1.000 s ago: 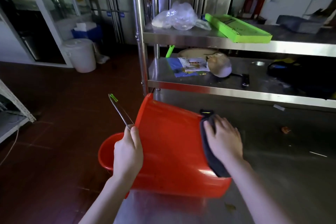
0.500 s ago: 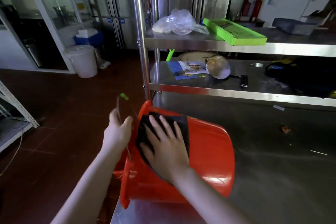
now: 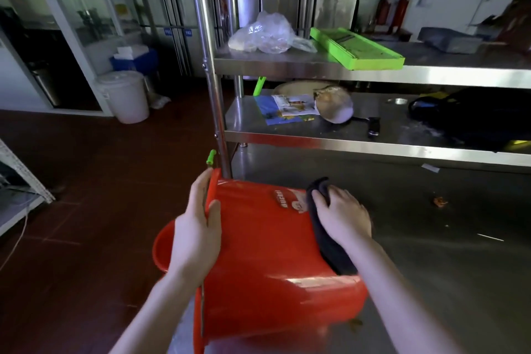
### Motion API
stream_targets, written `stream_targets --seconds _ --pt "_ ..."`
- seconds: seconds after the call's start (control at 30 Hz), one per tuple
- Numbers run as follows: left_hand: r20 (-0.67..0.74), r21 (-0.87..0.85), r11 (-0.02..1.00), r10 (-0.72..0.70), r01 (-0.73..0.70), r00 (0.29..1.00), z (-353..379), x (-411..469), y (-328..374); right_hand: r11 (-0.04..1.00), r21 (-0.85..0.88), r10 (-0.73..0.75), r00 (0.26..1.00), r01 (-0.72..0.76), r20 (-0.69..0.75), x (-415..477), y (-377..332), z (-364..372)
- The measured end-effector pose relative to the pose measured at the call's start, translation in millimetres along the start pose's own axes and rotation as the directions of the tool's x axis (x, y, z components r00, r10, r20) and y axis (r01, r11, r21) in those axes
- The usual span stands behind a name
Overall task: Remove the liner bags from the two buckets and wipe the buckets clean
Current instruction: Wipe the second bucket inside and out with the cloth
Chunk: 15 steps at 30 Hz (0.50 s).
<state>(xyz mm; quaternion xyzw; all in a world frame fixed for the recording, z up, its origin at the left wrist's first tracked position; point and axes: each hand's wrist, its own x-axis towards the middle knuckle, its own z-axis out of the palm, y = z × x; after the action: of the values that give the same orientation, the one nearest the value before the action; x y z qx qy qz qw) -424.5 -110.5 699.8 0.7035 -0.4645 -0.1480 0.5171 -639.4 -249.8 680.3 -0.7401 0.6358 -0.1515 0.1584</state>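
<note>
- Red plastic, glossy: the bucket (image 3: 267,253) lies on its side at the left edge of the steel table (image 3: 459,267), long axis running left to right, mouth to the left past the table edge, base to the right.
- No liner bag shows on its rim or outer wall; the inside is hidden from here.
- The left grip (image 3: 198,227) clamps the rim at the mouth end, thumb on the outer wall and fingers hooked inside, just below the green handle piece (image 3: 212,156).
- The right grip (image 3: 342,215) lies flat, fingers spread, pressing a dark cloth (image 3: 330,253) onto the wall near the base; it grasps nothing, only bears down.
- The step in hand looks like wiping the outside. The uncovered wall stretches from the cloth leftward to the rim, so the next stroke would likely run along the long axis toward the left grip, the right grip being the nearer one to do it.
- A second red bucket (image 3: 161,250) sits lower, behind the left wrist, beside the table.
- Behind stand steel shelves (image 3: 344,141), with a clear plastic bag (image 3: 264,34) and a green tray (image 3: 359,47) on the upper one.
</note>
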Motion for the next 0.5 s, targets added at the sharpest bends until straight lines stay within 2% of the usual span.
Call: stream_targets --seconds 0.03,0.07,0.1,0.17,0.2,0.27,0.33,0.37,0.43,0.5 --pt "-0.011 0.016 0.999 0.042 -0.042 0.999 6 -9 -2 0.999 -0.021 -0.031 1.000 0.031 -0.004 3 -9 2" --pt "-0.016 0.030 0.997 0.074 -0.073 0.997 12 -15 -3 0.989 -0.062 -0.135 0.990 0.133 -0.036 0 -25 9" --pt "-0.016 0.042 0.995 0.095 -0.095 0.995 17 -18 -6 0.961 -0.083 -0.270 0.959 0.263 -0.083 -11 -46 18" --pt "-0.024 0.058 0.993 0.107 -0.105 0.994 21 -19 -10 0.864 -0.064 -0.503 0.850 0.500 -0.158 -42 -81 40" --pt "-0.032 0.049 0.994 0.100 -0.098 0.994 20 -18 -13 0.815 -0.043 -0.576 0.799 0.578 -0.174 -55 -90 49" --pt "-0.038 0.025 0.994 0.108 -0.107 0.993 17 -18 -19 0.780 -0.030 -0.620 0.766 0.625 -0.169 -60 -86 55" --pt "-0.046 0.015 0.992 0.125 -0.125 0.991 15 -21 -26 0.791 -0.066 -0.606 0.766 0.608 -0.214 -50 -62 49" --pt "-0.048 0.005 0.991 0.133 -0.133 0.990 16 -25 -28 0.824 -0.075 -0.563 0.793 0.562 -0.233 -45 -46 45" --pt "-0.049 -0.016 0.987 0.156 -0.157 0.987 17 -34 -30 0.924 -0.092 -0.383 0.886 0.372 -0.262 -30 -11 31" --pt "-0.055 -0.021 0.983 0.183 -0.184 0.982 16 -46 -31 0.992 -0.024 -0.127 0.976 0.125 -0.174 -7 21 11"
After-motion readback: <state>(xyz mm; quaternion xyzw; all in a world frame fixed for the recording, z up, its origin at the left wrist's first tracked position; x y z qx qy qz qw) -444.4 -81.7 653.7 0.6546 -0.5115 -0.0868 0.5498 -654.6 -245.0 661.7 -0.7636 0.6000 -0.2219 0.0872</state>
